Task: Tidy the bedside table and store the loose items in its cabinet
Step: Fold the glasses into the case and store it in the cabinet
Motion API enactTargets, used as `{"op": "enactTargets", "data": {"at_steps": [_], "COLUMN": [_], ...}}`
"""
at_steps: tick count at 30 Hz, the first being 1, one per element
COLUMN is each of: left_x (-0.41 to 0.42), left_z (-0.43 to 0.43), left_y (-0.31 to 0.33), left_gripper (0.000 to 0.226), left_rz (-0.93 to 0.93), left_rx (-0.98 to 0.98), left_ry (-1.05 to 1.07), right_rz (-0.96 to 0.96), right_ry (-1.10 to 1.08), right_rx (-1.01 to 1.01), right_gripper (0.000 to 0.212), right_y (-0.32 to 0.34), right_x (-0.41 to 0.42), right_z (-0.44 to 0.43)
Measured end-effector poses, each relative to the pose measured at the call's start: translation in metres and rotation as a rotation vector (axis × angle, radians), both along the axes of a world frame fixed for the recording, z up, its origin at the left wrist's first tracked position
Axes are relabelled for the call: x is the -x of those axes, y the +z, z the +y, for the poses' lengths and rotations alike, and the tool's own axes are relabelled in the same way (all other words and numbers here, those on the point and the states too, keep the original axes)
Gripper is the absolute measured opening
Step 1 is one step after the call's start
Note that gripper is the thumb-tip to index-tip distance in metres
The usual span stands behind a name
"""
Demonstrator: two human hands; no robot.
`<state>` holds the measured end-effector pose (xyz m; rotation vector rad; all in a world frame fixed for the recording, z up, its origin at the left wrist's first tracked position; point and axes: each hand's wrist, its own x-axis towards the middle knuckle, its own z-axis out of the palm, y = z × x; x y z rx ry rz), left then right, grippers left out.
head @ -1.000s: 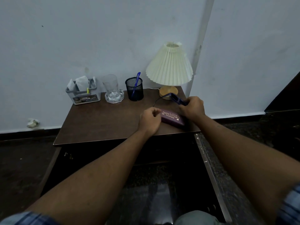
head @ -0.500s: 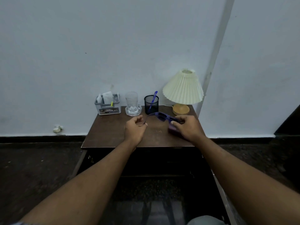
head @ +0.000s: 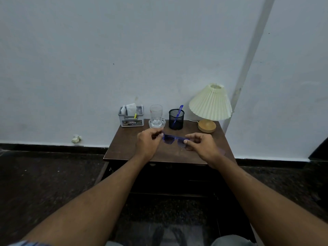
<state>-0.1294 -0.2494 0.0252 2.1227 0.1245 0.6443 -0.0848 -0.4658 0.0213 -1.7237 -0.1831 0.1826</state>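
Bedside table (head: pixel 124 153): top is small, and everything else stands along its back edge, so any wide sweep over it will hit something.

Cabinet (head: pixel 177 180), under the table top: too dark to tell whether it's open. If it's shut, one hand has to let go to open it.

Lamp (head: pixel 210 103), table's back right corner: closest to the right elbow's path, top-heavy shade, likely to tip if knocked.

Left hand (head: pixel 148 144) and right hand (head: pixel 202 146), above the table's middle: each pinches one end of the sunglasses (head: pixel 171 139), which hang in the air clear of the top. Thin frame, so pulling or twisting the ends apart could bend a hinge. A fingertip grip only, so it could slip and drop.

Caddy (head: pixel 131 116), table's back left corner: low risk.

Pen cup (head: pixel 176 119), table's back centre: light, would topple if hit.

Glass (head: pixel 156 114), back of the table just beyond the left knuckles: worst case, it gets knocked and breaks.

There's a faint purple shape under the right wrist; can't tell what it is.
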Motion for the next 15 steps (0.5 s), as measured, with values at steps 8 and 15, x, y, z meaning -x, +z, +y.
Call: {"op": "enactTargets", "data": {"at_steps": [8,15], "left_x": [0.005,-0.002], "left_z": [-0.004,-0.019], "left_y": [-0.006,-0.012], "left_gripper": [0.036,0.019], "left_rz": [-0.013,0.138], "left_rx": [-0.509,-0.217], "left_ry": [-0.267,-0.211], "right_rz": [0.03,0.085], "right_ry": [0.037,0.024], "right_rx": [-0.083,-0.236], "right_gripper": [0.028,0.025], "right_y": [0.012,0.019], "right_x": [0.004,0.005], "right_z": [0.005,0.005]}}
